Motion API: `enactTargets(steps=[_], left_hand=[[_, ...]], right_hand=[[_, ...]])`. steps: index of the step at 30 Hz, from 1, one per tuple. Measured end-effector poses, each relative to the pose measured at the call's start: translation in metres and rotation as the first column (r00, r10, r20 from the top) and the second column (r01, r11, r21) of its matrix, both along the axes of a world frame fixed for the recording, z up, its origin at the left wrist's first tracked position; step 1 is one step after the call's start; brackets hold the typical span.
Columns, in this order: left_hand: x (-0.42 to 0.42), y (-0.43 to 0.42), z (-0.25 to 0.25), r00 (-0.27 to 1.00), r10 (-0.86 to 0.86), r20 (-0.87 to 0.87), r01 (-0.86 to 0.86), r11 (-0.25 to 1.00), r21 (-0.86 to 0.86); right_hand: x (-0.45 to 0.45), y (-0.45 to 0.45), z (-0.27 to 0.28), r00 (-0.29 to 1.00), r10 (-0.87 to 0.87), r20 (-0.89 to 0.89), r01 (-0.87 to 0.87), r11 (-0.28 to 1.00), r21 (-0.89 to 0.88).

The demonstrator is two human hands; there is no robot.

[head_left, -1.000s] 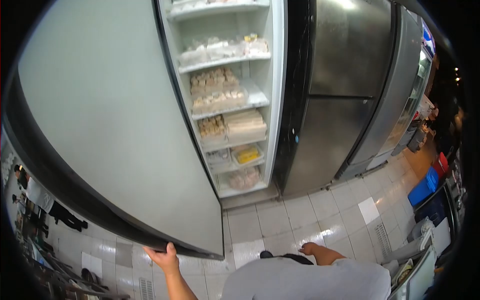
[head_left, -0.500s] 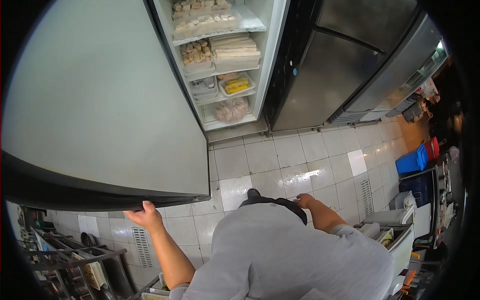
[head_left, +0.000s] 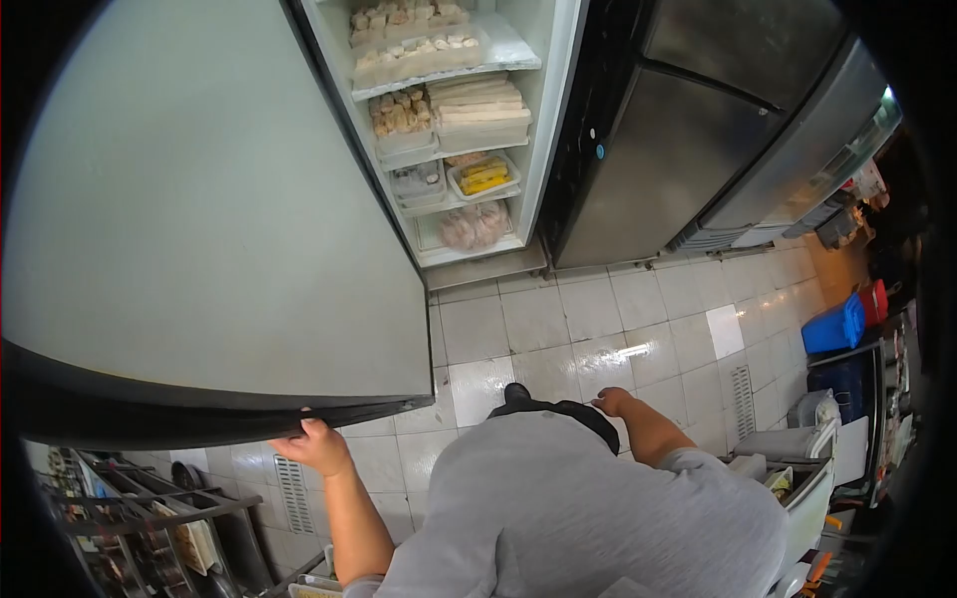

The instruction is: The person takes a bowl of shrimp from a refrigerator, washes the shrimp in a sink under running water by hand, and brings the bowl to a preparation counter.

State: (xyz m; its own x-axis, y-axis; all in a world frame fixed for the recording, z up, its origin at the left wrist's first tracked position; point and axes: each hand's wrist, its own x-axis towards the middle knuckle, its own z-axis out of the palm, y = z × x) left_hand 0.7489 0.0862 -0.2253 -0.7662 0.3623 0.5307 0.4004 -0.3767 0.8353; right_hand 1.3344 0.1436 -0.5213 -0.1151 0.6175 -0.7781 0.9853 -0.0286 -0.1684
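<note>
A tall refrigerator door stands swung out on the left, its pale inner face toward me. My left hand is closed on the dark lower edge of that door, with the thumb up against it. Beside the dark clothing at my waist hangs my right hand, its fingers curled; what they hold, if anything, is too small to make out. Ahead is the refrigerator interior, where a clear tub with yellow pieces, a stack of pale flat sheets and a bagged pinkish item rest on shelves.
Closed steel refrigerator doors line the wall to the right. Below lies a tiled floor with drain grates. A metal rack stands at lower left. On the right are a blue bin and a counter with containers.
The refrigerator, its door and the floor have shifted slightly right and down in view. My left hand stays on the door edge, and my right hand remains by my waist.
</note>
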Motion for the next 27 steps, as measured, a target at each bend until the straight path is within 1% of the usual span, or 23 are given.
enactTargets(steps=[3,4,5,7,9,10,11,12,13,14,15,16,17,18,19,20,21,22,23,24,25,26,27], left_hand=[[0.029,-0.001,-0.001,0.996,-0.060,0.066,0.060,0.998,0.001],[0.043,0.001,0.002,0.995,-0.093,-0.031,0.093,0.996,-0.009],[0.057,0.001,0.004,0.984,-0.120,-0.128,0.119,0.993,-0.020],[0.077,-0.005,-0.023,0.948,-0.299,-0.112,0.295,0.954,-0.050],[0.102,0.003,-0.021,0.819,-0.454,-0.350,0.459,0.885,-0.074],[0.107,0.009,-0.015,0.751,-0.564,-0.343,0.501,0.826,-0.260],[0.112,0.020,-0.004,0.679,-0.664,-0.313,0.519,0.735,-0.436],[0.123,0.031,0.014,0.718,-0.581,-0.385,0.423,0.802,-0.422],[0.133,0.043,0.029,0.751,-0.486,-0.446,0.318,0.859,-0.401],[0.133,0.053,0.034,0.721,-0.533,-0.444,0.358,0.834,-0.419],[0.129,0.061,0.039,0.691,-0.573,-0.441,0.389,0.809,-0.440],[0.121,0.064,0.060,0.583,-0.694,-0.423,0.429,0.705,-0.565],[0.112,0.059,0.060,0.613,-0.669,-0.420,0.405,0.723,-0.560],[0.102,0.056,0.060,0.545,-0.758,-0.357,0.456,0.626,-0.633],[0.093,0.057,0.059,0.467,-0.837,-0.285,0.502,0.517,-0.693],[0.082,0.052,0.053,0.458,-0.836,-0.302,0.527,0.529,-0.665],[0.072,0.044,0.046,0.475,-0.825,-0.306,0.521,0.544,-0.658],[0.063,0.035,0.037,0.495,-0.858,-0.141,0.567,0.441,-0.695],[0.054,0.027,0.027,0.498,-0.867,0.030,0.619,0.331,-0.712],[0.047,0.022,0.015,0.502,-0.864,0.037,0.621,0.331,-0.711],[0.044,0.018,0.001,0.570,-0.816,0.094,0.603,0.338,-0.722],[0.042,0.013,-0.008,0.632,-0.760,0.153,0.587,0.340,-0.734],[0.040,0.012,-0.011,0.633,-0.757,0.162,0.592,0.338,-0.732]], right_hand=[[0.004,0.013,-0.020,0.996,0.081,0.029,-0.080,0.996,-0.034],[0.009,0.015,-0.043,0.997,0.080,0.012,-0.080,0.997,-0.004],[0.006,0.019,-0.038,0.997,0.073,0.000,-0.073,0.997,0.003],[-0.004,0.028,-0.032,0.997,0.076,-0.019,-0.075,0.996,0.040],[-0.021,0.047,-0.017,0.994,0.069,-0.088,-0.061,0.994,0.091],[-0.037,0.061,0.010,0.986,0.057,-0.154,-0.040,0.993,0.109],[-0.061,0.074,0.047,0.867,-0.235,-0.439,0.290,0.955,0.064],[-0.090,0.086,0.093,0.592,-0.462,-0.660,0.561,0.825,-0.075],[-0.122,0.094,0.159,0.359,-0.419,-0.834,0.577,0.802,-0.154],[-0.146,0.106,0.206,0.095,-0.354,-0.930,0.559,0.792,-0.244],[-0.151,0.127,0.208,0.021,-0.271,-0.962,0.542,0.812,-0.217],[-0.171,0.141,0.227,-0.060,-0.188,-0.980,0.522,0.831,-0.191],[-0.181,0.146,0.251,-0.287,-0.205,-0.936,0.531,0.779,-0.333],[-0.200,0.134,0.311,-0.499,-0.204,-0.842,0.505,0.721,-0.474],[-0.212,0.127,0.349,-0.620,-0.002,-0.784,0.496,0.773,-0.395],[-0.221,0.122,0.381,-0.720,0.190,-0.668,0.503,0.806,-0.312],[-0.220,0.116,0.415,-0.503,0.455,-0.734,0.668,0.744,0.004],[-0.216,0.119,0.433,-0.244,0.685,-0.687,0.747,0.585,0.317],[-0.223,0.133,0.435,-0.248,0.683,-0.687,0.740,0.591,0.321],[-0.230,0.149,0.435,0.115,0.697,-0.708,0.865,0.280,0.416],[-0.233,0.166,0.433,0.460,0.569,-0.682,0.847,-0.052,0.528],[-0.224,0.189,0.423,0.466,0.562,-0.683,0.842,-0.044,0.538],[-0.204,0.222,0.407,0.498,0.594,-0.632,0.832,-0.122,0.541]])
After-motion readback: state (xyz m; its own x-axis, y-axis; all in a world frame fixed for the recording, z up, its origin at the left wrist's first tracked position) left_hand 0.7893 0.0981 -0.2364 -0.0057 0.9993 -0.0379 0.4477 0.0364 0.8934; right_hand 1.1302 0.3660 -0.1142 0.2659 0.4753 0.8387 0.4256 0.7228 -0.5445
